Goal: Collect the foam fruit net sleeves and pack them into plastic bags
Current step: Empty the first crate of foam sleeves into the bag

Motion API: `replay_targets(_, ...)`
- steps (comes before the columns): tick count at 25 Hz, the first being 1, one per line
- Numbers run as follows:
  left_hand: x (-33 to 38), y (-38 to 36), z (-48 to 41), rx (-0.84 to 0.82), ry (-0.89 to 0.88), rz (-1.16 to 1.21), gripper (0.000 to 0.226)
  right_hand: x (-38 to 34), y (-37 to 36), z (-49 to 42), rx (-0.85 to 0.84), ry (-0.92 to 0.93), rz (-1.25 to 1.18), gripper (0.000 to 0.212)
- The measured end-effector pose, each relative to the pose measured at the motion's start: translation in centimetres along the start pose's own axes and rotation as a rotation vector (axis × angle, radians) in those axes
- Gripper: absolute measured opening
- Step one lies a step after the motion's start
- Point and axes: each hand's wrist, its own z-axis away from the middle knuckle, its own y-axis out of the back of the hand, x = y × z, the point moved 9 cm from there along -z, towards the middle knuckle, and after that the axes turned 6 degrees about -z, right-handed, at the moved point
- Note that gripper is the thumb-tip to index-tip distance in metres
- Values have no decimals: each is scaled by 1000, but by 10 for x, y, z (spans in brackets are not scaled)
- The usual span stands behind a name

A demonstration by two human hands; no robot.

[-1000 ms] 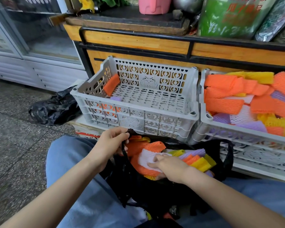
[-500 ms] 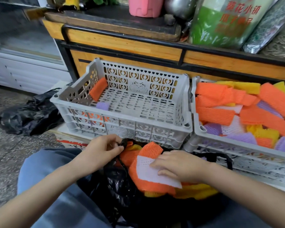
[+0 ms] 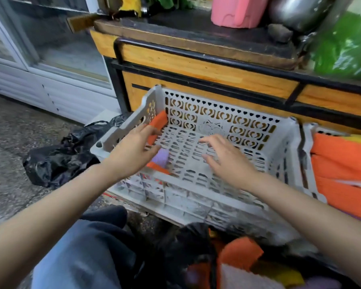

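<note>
Both empty, fingers spread: left hand (image 3: 133, 149) by orange sleeve (image 3: 158, 124), right hand (image 3: 227, 161) above grey crate (image 3: 186, 203) floor.

Both arms are extended forward, bare to the edge of the view. The left forearm (image 3: 50, 205) enters from the lower left and the right forearm (image 3: 311, 213) from the lower right, converging toward the centre. The left hand (image 3: 133, 149) is turned with its palm facing inward, fingers straight and loosely spread, thumb set apart below them. The right hand (image 3: 229, 163) is held back uppermost, fingers spread and slightly curved, pointing forward and left. Neither hand holds anything. The hands are apart and do not touch.
</note>
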Motion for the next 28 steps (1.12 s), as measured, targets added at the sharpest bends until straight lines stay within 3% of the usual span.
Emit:
replay_targets(8,-96,-85,-121,-254,155,-95,57,32,-150,-117,-403,-209,-256,81)
replay_targets(12,-111,-126,-139,-427,175,-161,64,29,-185,-124,-466,-215,-323,94)
replay_targets(15,-114,-134,-149,-403,208,-204,65,34,-195,-122,-440,-320,-462,110)
replay_targets(17,-115,-138,-150,-388,242,-195,62,36,-199,-118,-457,-357,-541,102)
replay_targets(21,-111,-135,-149,-389,237,-286,32,42,-178,-105,-405,-420,-611,82)
replay_targets(25,-104,-111,-140,-341,281,-122,25,37,-157,-87,-407,-460,-800,76)
replay_targets(28,-91,-77,-125,-202,324,13,18,36,-127,-79,-352,-461,-723,73)
